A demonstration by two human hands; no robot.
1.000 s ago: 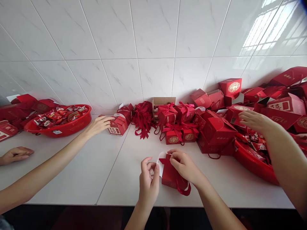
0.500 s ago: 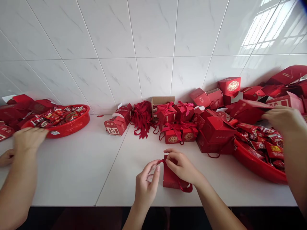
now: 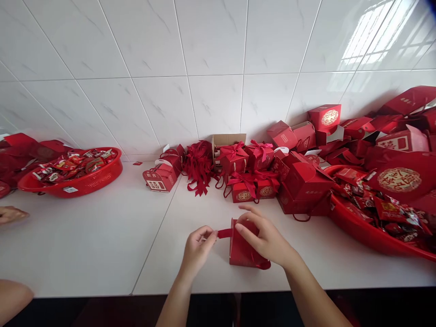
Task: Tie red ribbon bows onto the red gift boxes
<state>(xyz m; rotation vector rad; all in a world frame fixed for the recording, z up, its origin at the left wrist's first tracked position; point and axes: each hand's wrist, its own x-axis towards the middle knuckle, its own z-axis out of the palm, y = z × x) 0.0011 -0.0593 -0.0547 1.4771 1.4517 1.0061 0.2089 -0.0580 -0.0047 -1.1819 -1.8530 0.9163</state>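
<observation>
In front of me on the white table lies a small red gift box [image 3: 243,250]. From its left side runs a flat red ribbon [image 3: 224,233], its end pinched between the thumb and fingers of my left hand [image 3: 197,249]. Over the top of the box is my right hand [image 3: 267,236], fingers apart, with nothing visible in it; it hides part of the box, and I cannot tell how firmly it touches. At the box's lower right a ribbon loop [image 3: 265,264] sticks out.
Behind stand red boxes with bows [image 3: 243,190], a heap of red ribbons [image 3: 198,165] and a box with a handle [image 3: 159,179]. Red basins of wrapped sweets stand left [image 3: 102,170] and right [image 3: 354,229]. At left is another person's hand [image 3: 12,215]; more boxes [image 3: 306,181] fill the right.
My left hand has moved left, drawing the ribbon out straight from the box. My right hand's fingers have spread. At right, a medallion box now hangs over the basin; the left co-worker's hand left the basin.
</observation>
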